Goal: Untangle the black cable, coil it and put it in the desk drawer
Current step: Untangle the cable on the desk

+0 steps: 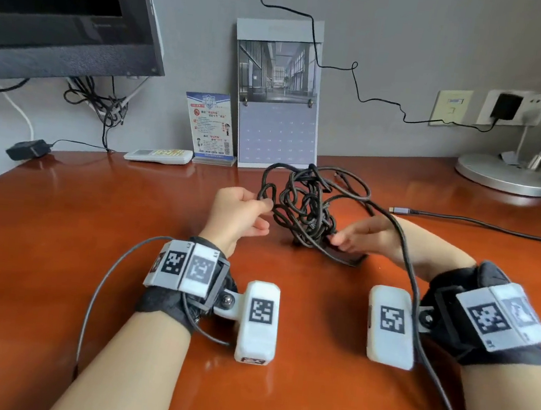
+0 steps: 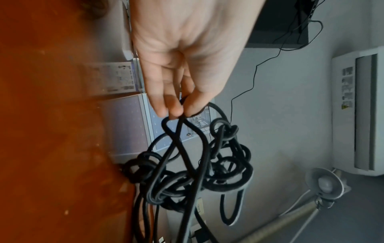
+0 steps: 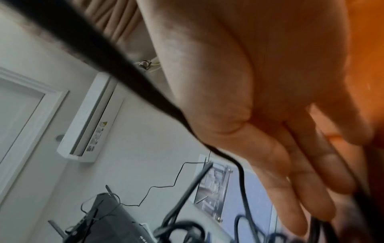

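The black cable [image 1: 309,205] is a knotted tangle standing on the wooden desk [image 1: 93,226], lifted partly off it. My left hand [image 1: 267,204] pinches one loop at the tangle's left side; in the left wrist view the left hand [image 2: 176,113] holds that loop by thumb and fingertips, with the black cable [image 2: 197,172] hanging in knots below. My right hand [image 1: 339,240] grips strands at the tangle's lower right. One long strand runs over my right wrist and off the desk's near edge. In the right wrist view my right hand [image 3: 315,218] reaches blurred cable strands [image 3: 241,172]. No drawer is in view.
A monitor [image 1: 66,6] hangs at the back left with a black adapter [image 1: 28,149] below it. A white remote [image 1: 157,155], a card [image 1: 210,125] and a calendar [image 1: 276,105] stand against the wall. A lamp base [image 1: 506,174] and a grey plug cable [image 1: 428,214] lie at the right.
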`<state>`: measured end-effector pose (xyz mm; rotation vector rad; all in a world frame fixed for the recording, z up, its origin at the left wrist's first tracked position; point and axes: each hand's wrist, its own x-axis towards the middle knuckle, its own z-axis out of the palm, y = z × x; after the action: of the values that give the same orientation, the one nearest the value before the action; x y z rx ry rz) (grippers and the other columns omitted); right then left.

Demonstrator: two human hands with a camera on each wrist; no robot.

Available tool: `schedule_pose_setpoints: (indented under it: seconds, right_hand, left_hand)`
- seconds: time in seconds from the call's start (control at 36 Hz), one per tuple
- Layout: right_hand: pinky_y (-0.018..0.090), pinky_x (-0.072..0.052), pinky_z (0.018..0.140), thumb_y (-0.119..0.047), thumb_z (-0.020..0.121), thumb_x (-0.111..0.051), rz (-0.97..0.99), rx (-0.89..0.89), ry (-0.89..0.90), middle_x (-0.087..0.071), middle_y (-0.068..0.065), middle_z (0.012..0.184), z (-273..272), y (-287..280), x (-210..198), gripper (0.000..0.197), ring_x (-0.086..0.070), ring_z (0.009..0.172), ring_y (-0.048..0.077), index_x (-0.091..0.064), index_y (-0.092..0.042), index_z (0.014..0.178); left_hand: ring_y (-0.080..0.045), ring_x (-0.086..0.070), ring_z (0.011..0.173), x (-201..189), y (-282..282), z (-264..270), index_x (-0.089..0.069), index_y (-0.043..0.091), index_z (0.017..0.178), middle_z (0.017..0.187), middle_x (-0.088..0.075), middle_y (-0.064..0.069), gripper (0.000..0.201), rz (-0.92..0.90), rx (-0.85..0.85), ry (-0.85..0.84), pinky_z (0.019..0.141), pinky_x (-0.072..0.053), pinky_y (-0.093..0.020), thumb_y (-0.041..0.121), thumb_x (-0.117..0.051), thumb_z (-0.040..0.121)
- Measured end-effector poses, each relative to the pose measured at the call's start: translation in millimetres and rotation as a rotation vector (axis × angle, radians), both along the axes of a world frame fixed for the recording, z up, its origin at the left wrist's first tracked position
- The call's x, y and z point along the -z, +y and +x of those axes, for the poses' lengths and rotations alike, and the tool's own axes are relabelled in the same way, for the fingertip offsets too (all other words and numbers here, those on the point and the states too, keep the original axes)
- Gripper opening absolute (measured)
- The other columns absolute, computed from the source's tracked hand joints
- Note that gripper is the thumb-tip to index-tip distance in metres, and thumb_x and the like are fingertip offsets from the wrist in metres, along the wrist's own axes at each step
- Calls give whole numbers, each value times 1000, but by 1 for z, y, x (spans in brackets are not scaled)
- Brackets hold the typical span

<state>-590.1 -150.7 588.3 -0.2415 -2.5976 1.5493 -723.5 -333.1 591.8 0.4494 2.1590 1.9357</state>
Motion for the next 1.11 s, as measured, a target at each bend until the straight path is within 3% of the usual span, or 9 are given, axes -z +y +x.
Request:
schedule_pose_setpoints:
  seconds: [0.08, 0.17, 0.28, 0.42, 0.5, 0.58, 0.69, 0.97, 1.11]
  right_hand:
    - [5, -44, 57, 13, 91, -45, 57, 71, -125, -68, 2, 82, 13, 16, -6, 25, -64, 62, -5, -66, 6, 102]
    - [13, -46, 52, 6, 92, -42, 214, 225, -325, -71, 2, 80, 25, 34, -21, 33, -66, 63, 3, -70, -11, 88]
    - [28, -50, 68, -6, 91, -49, 617, 380, -451, -71, 10, 97, 31, 49, -52, 22, -63, 75, 21, -70, -9, 98]
    - [36, -44, 84, -19, 86, -48, 1257, 626, -277, -64, 12, 110, 28, 48, -91, 26, -57, 103, 33, -69, -16, 101]
    - [36, -38, 83, -10, 82, -52, 1564, 471, -90, -64, 4, 102, 20, 41, -103, 21, -53, 107, 28, -68, -19, 92]
    - [36, -38, 64, -1, 63, -60, 1786, 268, 28, -61, 6, 68, 19, 45, -104, 12, -58, 74, 30, -66, -10, 66]
    - [34, -27, 61, -5, 68, -37, 2033, 139, 115, -50, 4, 61, 12, 50, -98, 21, -50, 62, 26, -57, -11, 62]
    - [30, -39, 60, -22, 75, -33, 1157, 290, 372, -57, 1, 71, 1, -41, -107, 28, -52, 67, 32, -60, -15, 75]
    - [27, -39, 67, -17, 81, -46, 943, 238, 124, -59, 3, 75, -12, -89, -101, 15, -55, 77, 29, -54, -20, 68]
  left_hand:
    - [-10, -56, 50, 0, 0, -2, -55, -2, 99, 77, -61, -10, 15, 37, -49, 24, 49, -55, -20, 3, -63, 87]
    - [-9, -56, 49, 1, -1, -4, -55, 1, 92, 74, -60, -10, 8, 66, -58, 31, 50, -55, -20, 1, -61, 88]
    - [-1, -51, 37, 4, 1, -9, -54, 1, 96, 75, -59, -7, 14, 67, -59, 48, 48, -55, -20, 5, -65, 87]
    - [-3, -51, 40, 6, 1, -10, -56, 1, 98, 82, -61, -10, 16, 52, -45, 49, 49, -55, -22, 7, -67, 86]
    - [-5, -52, 43, 6, 2, -10, -56, 1, 97, 83, -61, -10, 16, 54, -37, 56, 49, -56, -22, 6, -66, 86]
    - [-4, -53, 42, 6, 3, -10, -56, 3, 94, 79, -60, -8, 13, 55, -30, 60, 49, -55, -22, 7, -66, 87]
    - [-1, -51, 36, 5, 3, -10, -54, 7, 83, 71, -57, -7, 13, 61, -18, 71, 46, -54, -21, 7, -66, 87]
    - [0, -61, 44, 3, 5, -7, -53, 12, 70, 71, -62, -2, 19, 60, -101, 111, 71, -57, -47, 5, -68, 80]
    - [-3, -56, 35, -1, 4, -6, -54, 12, 70, 69, -58, 3, 18, 53, -160, 137, 66, -56, -39, 10, -68, 81]
